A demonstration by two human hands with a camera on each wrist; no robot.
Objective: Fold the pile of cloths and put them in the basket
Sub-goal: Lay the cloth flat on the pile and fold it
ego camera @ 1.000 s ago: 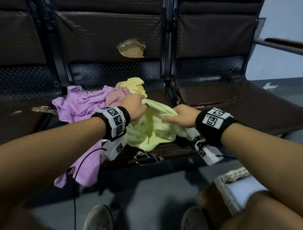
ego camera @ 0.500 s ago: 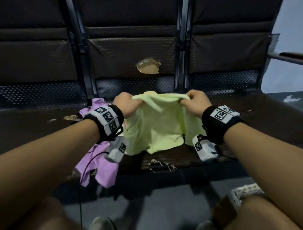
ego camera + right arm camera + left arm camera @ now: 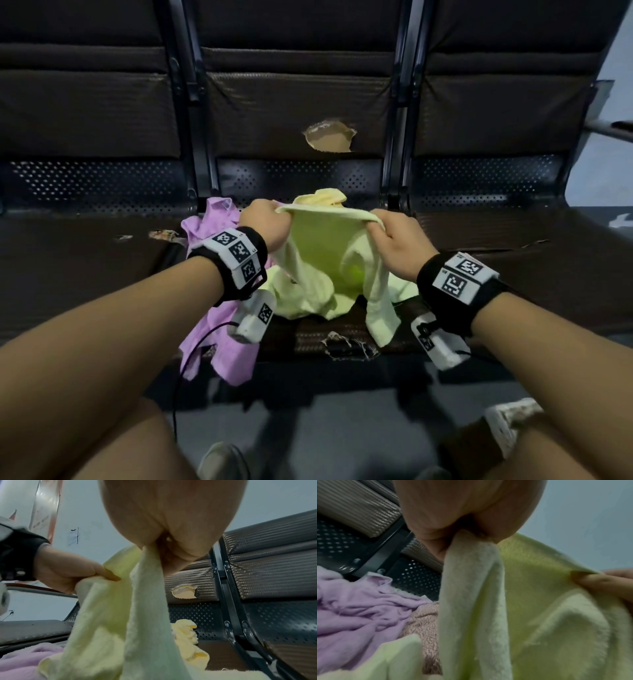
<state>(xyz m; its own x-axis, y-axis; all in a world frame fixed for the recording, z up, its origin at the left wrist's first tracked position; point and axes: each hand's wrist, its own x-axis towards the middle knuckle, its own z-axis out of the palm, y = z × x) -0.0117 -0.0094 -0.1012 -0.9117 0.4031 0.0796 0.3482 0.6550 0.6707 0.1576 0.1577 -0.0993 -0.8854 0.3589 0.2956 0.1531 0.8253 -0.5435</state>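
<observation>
Your left hand (image 3: 265, 222) and right hand (image 3: 394, 240) each pinch the green cloth's (image 3: 325, 253) top edge, holding it above the bench (image 3: 513, 274).

Green cloth (image 3: 329, 260): soft, matt, nubby terry. Purple cloth (image 3: 219, 339): smoother, crumpled. Surface (image 3: 513, 267): dark woven-textured padding, torn (image 3: 330, 138), on glossy perforated metal (image 3: 301, 178).

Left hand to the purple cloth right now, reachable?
Probably not without letting go: the left hand grips the green cloth together with the right hand. The purple cloth lies uncovered just beside that hand, so the path looks free.
</observation>
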